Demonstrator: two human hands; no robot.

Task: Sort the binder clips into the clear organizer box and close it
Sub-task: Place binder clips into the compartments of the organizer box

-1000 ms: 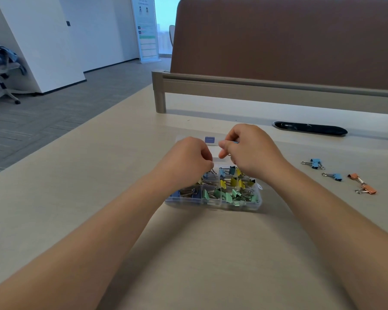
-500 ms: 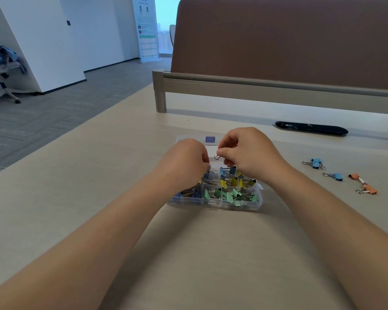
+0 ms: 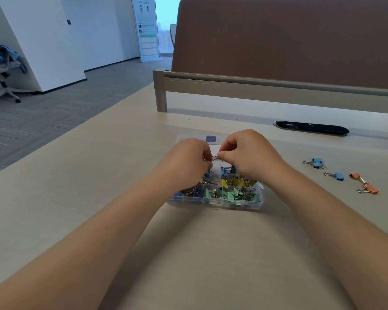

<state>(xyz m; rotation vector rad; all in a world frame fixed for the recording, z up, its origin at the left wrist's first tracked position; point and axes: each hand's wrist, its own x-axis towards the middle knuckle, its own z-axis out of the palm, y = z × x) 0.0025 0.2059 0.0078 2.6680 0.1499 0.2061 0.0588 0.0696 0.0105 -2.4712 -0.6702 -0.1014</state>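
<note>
Here I see the clear organizer box [image 3: 217,201] sitting open on the pale desk [image 3: 99,175], its compartments holding binder clips grouped by colour: green ones [image 3: 229,194] along the near side, yellow ones [image 3: 235,181] behind them, blue at the left. Its lid [image 3: 195,138], with a small purple label [image 3: 210,138], lies flat beyond the hands. Both forearms reach in from the near edge and meet above the far half of the box. My left hand [image 3: 188,159] is curled with fingertips pinched; my right hand [image 3: 246,153] mirrors it, thumb and forefinger closed. Between them they grip a small wire-handled clip [image 3: 214,158]; its colour is hidden. It hangs just above the box's far compartments. Well to the right, loose on the desk, lie two blue clips [image 3: 316,162] and two orange clips [image 3: 365,183].
</note>
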